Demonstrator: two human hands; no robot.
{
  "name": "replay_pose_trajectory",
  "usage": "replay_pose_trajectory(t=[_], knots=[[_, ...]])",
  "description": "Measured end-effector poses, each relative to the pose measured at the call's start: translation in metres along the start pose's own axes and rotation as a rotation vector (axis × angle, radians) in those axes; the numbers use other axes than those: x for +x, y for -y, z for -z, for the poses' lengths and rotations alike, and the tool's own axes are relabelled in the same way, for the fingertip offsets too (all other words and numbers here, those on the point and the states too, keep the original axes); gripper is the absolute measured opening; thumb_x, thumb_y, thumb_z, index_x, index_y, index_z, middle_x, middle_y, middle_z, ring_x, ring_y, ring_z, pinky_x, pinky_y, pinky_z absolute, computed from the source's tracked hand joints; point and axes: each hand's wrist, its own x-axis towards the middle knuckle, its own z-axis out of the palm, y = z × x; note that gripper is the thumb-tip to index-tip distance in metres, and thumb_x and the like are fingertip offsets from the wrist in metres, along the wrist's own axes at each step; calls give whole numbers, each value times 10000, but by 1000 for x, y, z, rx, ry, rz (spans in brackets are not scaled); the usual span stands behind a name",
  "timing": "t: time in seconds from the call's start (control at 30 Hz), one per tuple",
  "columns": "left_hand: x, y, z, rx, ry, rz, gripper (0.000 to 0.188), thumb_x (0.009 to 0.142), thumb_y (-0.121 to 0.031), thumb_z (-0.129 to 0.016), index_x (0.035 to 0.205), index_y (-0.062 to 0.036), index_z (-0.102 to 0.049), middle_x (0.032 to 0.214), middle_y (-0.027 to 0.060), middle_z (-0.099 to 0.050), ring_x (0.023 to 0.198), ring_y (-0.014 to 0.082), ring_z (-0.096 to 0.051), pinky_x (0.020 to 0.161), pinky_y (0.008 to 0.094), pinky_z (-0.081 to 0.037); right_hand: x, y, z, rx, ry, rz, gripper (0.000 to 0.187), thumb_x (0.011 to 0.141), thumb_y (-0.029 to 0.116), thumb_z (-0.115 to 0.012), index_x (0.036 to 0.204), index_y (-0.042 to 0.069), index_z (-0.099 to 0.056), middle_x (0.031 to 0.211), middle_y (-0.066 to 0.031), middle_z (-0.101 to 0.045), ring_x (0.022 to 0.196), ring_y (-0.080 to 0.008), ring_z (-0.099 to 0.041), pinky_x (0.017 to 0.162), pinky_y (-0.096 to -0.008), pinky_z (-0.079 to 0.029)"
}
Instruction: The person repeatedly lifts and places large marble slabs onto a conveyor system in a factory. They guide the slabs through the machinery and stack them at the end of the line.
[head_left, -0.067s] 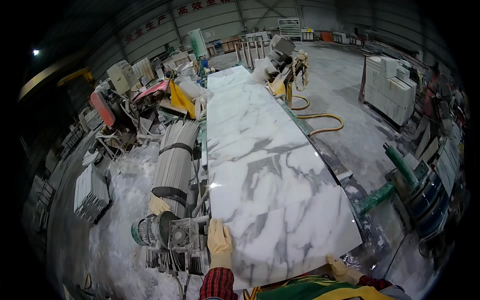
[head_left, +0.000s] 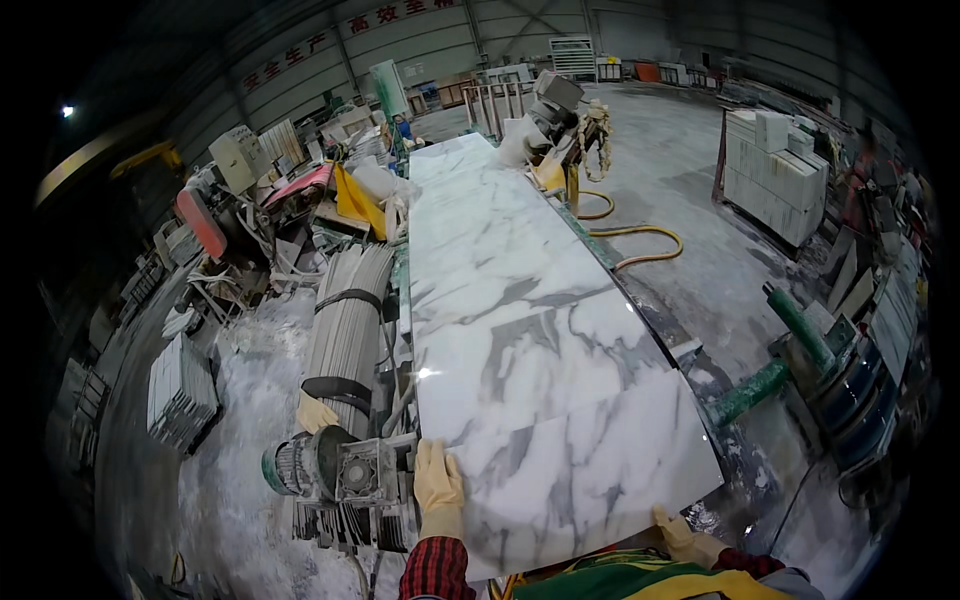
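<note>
A long run of polished white marble slab [head_left: 540,340] with grey veins stretches away from me over a machine bed. A faint line crosses it near my end, like a joint between two pieces. My left hand [head_left: 438,484], in a cream rubber glove, lies along the slab's near left edge with its fingers stretched forward. At the near right edge, my right hand [head_left: 688,538], gloved alike, is closed on the slab's rim. Part of its fingers is hidden by the edge. A green and yellow apron [head_left: 640,578] touches the near end.
Left of the slab stand an electric motor with gearbox [head_left: 330,468] and a strapped bundle of grey strips [head_left: 350,325], a loose glove [head_left: 316,412] beside it. A machine head [head_left: 556,105] rises at the far end. Green rollers [head_left: 750,392] and stacked white blocks [head_left: 770,180] are at right.
</note>
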Motion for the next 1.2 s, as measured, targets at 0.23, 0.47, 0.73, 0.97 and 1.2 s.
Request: replay_pose_trajectory(t=[0.23,0.47,0.73,0.97,1.2], knots=[[2,-1,1,-36,79,55,413,1035,-167,-635,1430,-44,-626,1568,265,-529,1445,431,-510,1192,471,-434,-9,12,9,5,117,-1,705,989,586,-710,1203,-85,-707,1083,-141,-764,988,-259,-675,881,-414,-536],[-6,-1,-2,-36,18,2,446,1022,-174,-641,1430,4,-613,1533,316,-538,1416,473,-527,1182,504,-443,-12,12,13,80,204,46,667,1025,572,-668,1253,-54,-701,1160,-139,-735,1008,-249,-657,863,-409,-530],[-11,3,0,-7,-14,-40,433,1005,-105,-652,1414,29,-609,1522,333,-538,1398,491,-540,1187,508,-444,-12,3,5,222,223,41,702,988,588,-706,1224,-73,-699,1053,-112,-726,905,-231,-641,779,-412,-533],[31,-30,26,174,199,-306,414,926,-218,-695,1313,-71,-682,1355,234,-652,1251,436,-580,1023,534,-436,-24,21,-3,350,177,-259,589,1025,489,-696,1219,-67,-685,1004,-145,-726,909,-282,-702,788,-424,-575],[70,-48,-33,-130,665,-433,349,1054,-370,-593,1219,-97,-737,1083,150,-753,966,380,-708,905,481,-562,-29,48,-21,694,310,-393,546,1046,417,-685,1250,-88,-655,1065,-226,-727,967,-328,-726,811,-425,-618]])
